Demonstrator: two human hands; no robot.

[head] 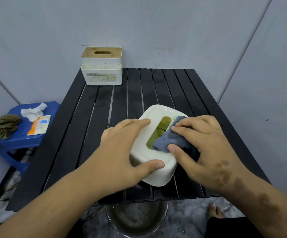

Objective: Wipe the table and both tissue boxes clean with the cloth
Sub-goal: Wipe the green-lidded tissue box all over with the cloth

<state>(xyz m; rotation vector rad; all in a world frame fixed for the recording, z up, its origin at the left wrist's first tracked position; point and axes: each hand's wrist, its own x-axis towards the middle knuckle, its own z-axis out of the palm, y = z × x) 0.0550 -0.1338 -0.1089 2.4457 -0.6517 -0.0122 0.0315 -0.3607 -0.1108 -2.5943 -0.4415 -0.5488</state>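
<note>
A white rounded tissue box [158,176] with an olive slot on top lies near the front of the black slatted table [91,117]. My left hand [125,145] grips its left side, fingers on the top and thumb on the front wall. My right hand [206,148] presses a folded blue-grey cloth [166,143] onto the right part of the box top, partly covering the slot. A second tissue box [101,74], white with a wooden lid, stands upright at the table's far left corner.
A blue plastic stool [26,140] stands left of the table, holding a crumpled white tissue [32,111], an orange wipes packet [38,125] and an olive rag [1,128]. A metal basin [136,220] sits on the floor under the front edge. Walls close behind and right.
</note>
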